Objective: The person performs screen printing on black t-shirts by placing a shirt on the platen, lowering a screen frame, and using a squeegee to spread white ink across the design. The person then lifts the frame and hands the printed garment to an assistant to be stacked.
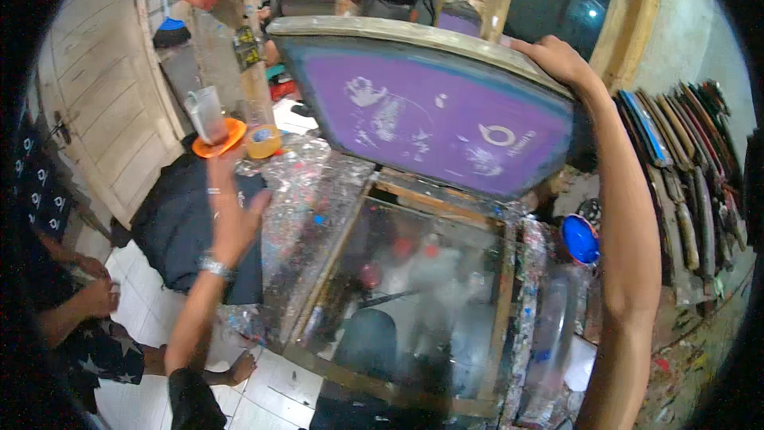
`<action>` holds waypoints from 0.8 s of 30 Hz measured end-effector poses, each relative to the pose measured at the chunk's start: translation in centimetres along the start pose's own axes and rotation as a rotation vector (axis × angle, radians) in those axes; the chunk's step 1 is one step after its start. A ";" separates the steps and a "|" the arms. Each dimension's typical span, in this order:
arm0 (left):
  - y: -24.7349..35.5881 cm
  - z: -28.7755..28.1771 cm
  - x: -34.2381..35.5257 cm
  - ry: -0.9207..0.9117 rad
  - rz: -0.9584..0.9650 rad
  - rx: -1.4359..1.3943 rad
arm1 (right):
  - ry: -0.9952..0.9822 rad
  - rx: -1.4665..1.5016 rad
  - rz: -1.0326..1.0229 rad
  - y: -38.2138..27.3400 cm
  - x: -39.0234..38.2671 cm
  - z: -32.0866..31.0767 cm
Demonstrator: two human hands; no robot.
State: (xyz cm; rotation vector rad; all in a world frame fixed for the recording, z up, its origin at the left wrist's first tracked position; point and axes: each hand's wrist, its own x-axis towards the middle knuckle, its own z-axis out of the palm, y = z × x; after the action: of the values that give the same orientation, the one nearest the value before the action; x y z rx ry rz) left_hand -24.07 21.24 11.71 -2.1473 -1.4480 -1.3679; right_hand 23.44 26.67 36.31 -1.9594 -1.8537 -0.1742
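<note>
A silk screen frame (pixel 430 103) with purple mesh and white print marks stands tilted up at the far side of the bench. My right hand (pixel 555 60) is closed over the frame's top edge near its right end. Below the raised frame lies a glass panel (pixel 430 302) in a worn wooden surround. My left hand (pixel 233 207), with a watch (pixel 216 265) on its wrist, is stretched out with fingers apart and nothing in it. It hovers over a black cloth (pixel 179 223) that looks like a shirt, draped at the bench's left side.
A tape roll (pixel 263 142) and a clear cup (pixel 206 115) on an orange dish (pixel 225 142) stand at the far left. A blue bowl (pixel 580 240) sits right of the glass. More screen frames (pixel 680 175) lean by the right wall. Another person's hands (pixel 95 291) show at left.
</note>
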 end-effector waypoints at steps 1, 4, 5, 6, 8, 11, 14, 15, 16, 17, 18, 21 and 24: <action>2.4 4.8 -0.2 0.088 0.128 0.046 | -0.018 0.011 0.005 0.9 0.2 -0.2; 13.8 13.7 2.6 0.127 0.263 -0.207 | -0.041 0.004 0.031 2.7 0.2 -0.4; 16.1 15.1 4.2 0.198 0.296 -0.267 | -0.016 0.014 0.010 2.1 0.1 -0.1; 18.6 17.3 5.8 0.219 0.257 -0.293 | 0.011 0.003 0.001 2.3 0.0 0.0; 21.3 19.9 8.4 0.257 0.182 -0.294 | 0.023 -0.004 -0.036 2.2 0.1 0.0; 22.2 22.2 10.6 0.332 0.109 -0.235 | 0.069 0.039 -0.068 1.5 -0.6 0.3; 22.1 23.4 10.9 0.391 0.111 -0.162 | 0.089 -0.013 -0.071 1.4 -0.4 0.3; 22.4 23.5 10.9 0.375 0.103 -0.120 | 0.098 -0.037 -0.067 1.9 -0.1 0.2; 22.6 23.6 10.8 0.359 0.095 -0.077 | 0.093 -0.019 -0.057 2.4 -0.1 0.1; 22.4 23.1 10.7 0.341 0.111 -0.088 | 0.088 0.000 -0.054 2.3 -0.3 0.1; 22.2 22.6 10.5 0.324 0.127 -0.098 | 0.084 0.020 -0.053 2.1 -0.4 0.1; 20.2 19.7 7.9 0.278 0.211 -0.107 | 0.075 -0.008 -0.070 1.0 -0.5 0.7; 16.5 17.3 0.3 0.086 0.455 -0.153 | 0.079 0.002 -0.096 -0.3 -1.3 0.4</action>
State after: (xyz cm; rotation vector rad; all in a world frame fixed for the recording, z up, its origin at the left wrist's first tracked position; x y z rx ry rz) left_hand -0.67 23.86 7.49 -2.2871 -0.7751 -1.4042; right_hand 22.94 25.68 35.51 -1.8361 -1.8970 -0.2750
